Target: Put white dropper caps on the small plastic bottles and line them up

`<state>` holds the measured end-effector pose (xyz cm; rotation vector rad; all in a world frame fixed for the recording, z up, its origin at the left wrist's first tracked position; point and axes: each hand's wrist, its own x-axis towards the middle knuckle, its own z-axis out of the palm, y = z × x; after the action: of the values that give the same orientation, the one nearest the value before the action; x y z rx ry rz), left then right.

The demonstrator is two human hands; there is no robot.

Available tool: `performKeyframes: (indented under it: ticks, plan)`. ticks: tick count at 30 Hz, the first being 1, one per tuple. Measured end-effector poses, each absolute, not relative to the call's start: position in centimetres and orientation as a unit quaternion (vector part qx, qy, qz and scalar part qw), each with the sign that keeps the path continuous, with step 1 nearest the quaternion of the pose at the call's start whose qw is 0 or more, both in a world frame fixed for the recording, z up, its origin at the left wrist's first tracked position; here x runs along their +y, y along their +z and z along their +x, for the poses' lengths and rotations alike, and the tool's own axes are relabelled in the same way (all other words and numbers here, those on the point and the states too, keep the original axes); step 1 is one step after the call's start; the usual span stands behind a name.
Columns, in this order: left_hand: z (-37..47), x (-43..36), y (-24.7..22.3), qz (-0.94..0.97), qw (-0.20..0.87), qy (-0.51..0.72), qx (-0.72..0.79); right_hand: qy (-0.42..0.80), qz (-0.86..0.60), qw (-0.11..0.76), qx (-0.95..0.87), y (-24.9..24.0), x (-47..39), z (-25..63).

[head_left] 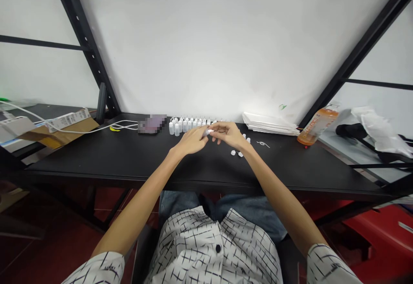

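Note:
Over the middle of the black table (129, 155), my left hand (193, 140) is closed round a small white bottle (205, 133), which lies tilted with its top toward the right. My right hand (228, 133) pinches the white cap (211, 131) at the bottle's top; the fingertips of both hands nearly meet. Rows of small white bottles (177, 129) stand just behind my hands, partly hidden by them. Several loose white caps (233, 152) lie beside and below my right hand.
A phone (152, 124) and a white cable (106, 128) lie to the left, near an opened cardboard box (61, 129). White sheets (269, 124) are stacked at the back right, beside a tilted orange drink bottle (318, 125). A thin white string (263, 144) lies right of the caps.

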<state>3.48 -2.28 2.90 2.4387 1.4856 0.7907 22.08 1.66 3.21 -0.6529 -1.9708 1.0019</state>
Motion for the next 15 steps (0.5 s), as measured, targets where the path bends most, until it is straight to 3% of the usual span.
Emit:
performKeyframes:
  ticks: [5,10,15]
  plan:
    - [3.39,-2.05,2.60,0.811,0.097,0.256,0.516,0.407,-0.289,0.390,-0.774,2.99,1.57,21.63]
    - [3.58,-2.30,2.81,0.803,0.104,0.239,0.535,0.336,-0.319,0.362,-0.809,2.88,1.58,21.50]
    - [3.70,-2.53,3.21,0.798,0.107,0.250,0.537,0.356,-0.311,0.410,-0.780,3.03,1.65,21.46]
